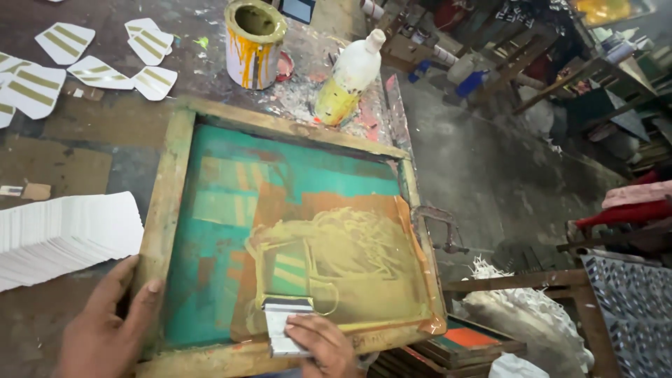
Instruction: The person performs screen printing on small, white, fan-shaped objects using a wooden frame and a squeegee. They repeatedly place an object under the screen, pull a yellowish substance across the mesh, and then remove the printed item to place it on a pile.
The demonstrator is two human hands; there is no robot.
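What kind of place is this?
Most likely a small screen-printing workshop: a wooden screen frame smeared with yellow ink, a paint-dripped tin, and striped printed cards laid out on the stained table.
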